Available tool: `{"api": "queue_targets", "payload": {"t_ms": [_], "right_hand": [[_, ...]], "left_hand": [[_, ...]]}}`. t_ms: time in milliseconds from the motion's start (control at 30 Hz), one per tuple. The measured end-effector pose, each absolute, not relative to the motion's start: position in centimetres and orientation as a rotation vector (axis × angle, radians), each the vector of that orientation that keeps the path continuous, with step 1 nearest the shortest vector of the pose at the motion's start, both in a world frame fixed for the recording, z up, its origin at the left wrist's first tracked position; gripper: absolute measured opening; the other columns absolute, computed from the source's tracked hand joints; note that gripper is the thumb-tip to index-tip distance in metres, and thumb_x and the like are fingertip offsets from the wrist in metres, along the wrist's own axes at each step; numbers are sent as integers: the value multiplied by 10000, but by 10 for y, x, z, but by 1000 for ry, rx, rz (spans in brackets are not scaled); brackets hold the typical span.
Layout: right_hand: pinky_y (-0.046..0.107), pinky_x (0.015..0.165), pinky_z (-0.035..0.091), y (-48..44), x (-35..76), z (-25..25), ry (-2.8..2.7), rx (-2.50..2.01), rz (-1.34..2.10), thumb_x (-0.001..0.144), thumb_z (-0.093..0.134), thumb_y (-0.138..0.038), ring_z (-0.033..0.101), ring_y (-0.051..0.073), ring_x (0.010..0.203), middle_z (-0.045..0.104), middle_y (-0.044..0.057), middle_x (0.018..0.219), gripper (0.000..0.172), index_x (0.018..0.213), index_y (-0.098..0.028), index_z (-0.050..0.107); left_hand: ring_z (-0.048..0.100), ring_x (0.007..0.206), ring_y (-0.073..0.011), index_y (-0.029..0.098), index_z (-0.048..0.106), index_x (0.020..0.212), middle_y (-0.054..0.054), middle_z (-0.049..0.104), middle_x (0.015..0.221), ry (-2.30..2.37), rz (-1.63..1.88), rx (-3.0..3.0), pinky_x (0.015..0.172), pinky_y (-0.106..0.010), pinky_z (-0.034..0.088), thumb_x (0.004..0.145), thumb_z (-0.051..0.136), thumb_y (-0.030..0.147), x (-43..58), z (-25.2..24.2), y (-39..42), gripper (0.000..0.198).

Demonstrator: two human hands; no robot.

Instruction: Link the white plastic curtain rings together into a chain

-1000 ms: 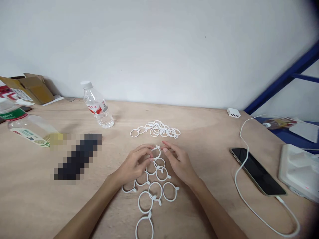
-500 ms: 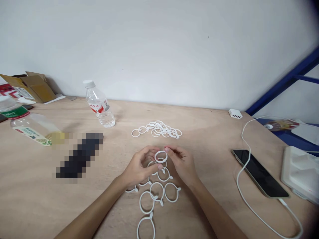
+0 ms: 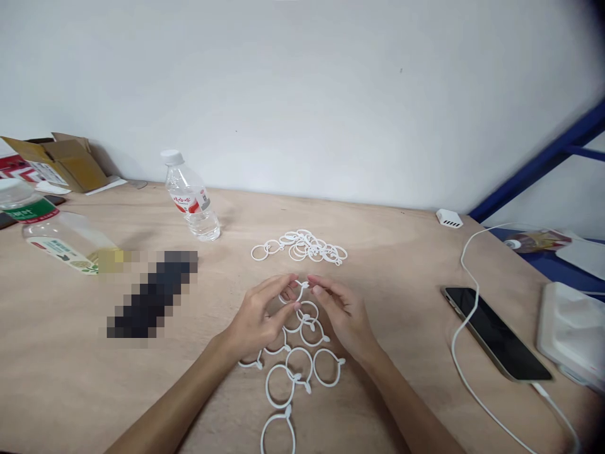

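My left hand (image 3: 259, 318) and my right hand (image 3: 341, 313) meet over the wooden table (image 3: 401, 315), fingertips pinched on a white plastic ring (image 3: 293, 293). That ring is the top end of a chain of linked white rings (image 3: 295, 362) running toward me between my forearms. A loose pile of white rings (image 3: 302, 246) lies just beyond my hands, untouched.
A small water bottle (image 3: 191, 198) stands at the back left, with a larger bottle (image 3: 51, 236) lying beside a blurred dark object (image 3: 151, 296). A cardboard box (image 3: 57, 161) sits far left. To the right lie a phone (image 3: 496, 334) on a white cable (image 3: 466, 359), a white charger (image 3: 449, 219) and a white tray (image 3: 571, 334).
My fingers lifted and turned the top ring half a second ago, then lowered it again. The camera view has drifted slightly, and the chain stays in place.
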State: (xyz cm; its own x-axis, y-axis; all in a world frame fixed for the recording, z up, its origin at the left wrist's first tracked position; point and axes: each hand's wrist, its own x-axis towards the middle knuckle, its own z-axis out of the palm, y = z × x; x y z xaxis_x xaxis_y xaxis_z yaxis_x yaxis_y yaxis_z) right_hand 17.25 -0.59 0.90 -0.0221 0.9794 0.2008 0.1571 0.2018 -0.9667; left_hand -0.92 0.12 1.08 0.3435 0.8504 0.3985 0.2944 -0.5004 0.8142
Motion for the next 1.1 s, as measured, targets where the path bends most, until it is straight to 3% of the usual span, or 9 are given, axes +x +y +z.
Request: {"api": "queue_targets", "payload": {"t_ms": [100,467,600,733,900,1100], "right_hand": [[400,894,518,-7,171,9,-1503,-1112,979,856,589,-330,661,227,992,723,63,1061,228,1023,-239,717],[340,759,547,-8,172,12,-1527,-1076,975,850,596,-304,668,195,818,735,40,867,169,890,-234,745],[321,749,531,-7,173,10,-1553,-1098,939,854,593,-305,664,191,820,732,32,871,165,892,-239,739],[339,763,514,-7,172,10,-1696,-1074,796,840,599,-233,644,191,804,719,36,830,130,850,-231,729],[386,785,489,-9,169,10,-1948,-993,588,814,593,-161,611,197,778,710,48,804,152,775,-233,721],[406,820,467,-10,171,11,-2001,-1040,495,810,603,-169,603,207,813,709,50,824,128,772,-234,707]], "left_hand": [[630,861,-186,151,567,1213,-103,668,1022,942,1052,1972,822,-329,524,866,578,285,-9,13,-1,372],[634,857,-197,161,618,1120,-96,681,997,964,1019,1993,812,-341,524,860,580,316,-8,18,-4,305],[617,1010,-232,167,613,1151,-108,669,1112,999,973,2058,920,-376,488,838,599,374,-13,19,1,376],[495,1210,-245,195,583,1211,-102,587,1268,1356,968,2098,1062,-454,351,945,374,381,-27,11,20,387],[382,1291,-319,221,446,1354,-120,436,1416,1876,750,2211,1049,-528,307,910,428,398,-47,-8,40,479],[413,1249,-295,269,586,1177,-86,499,1342,1845,636,2326,1031,-518,312,919,399,376,-50,-13,41,336]]}}
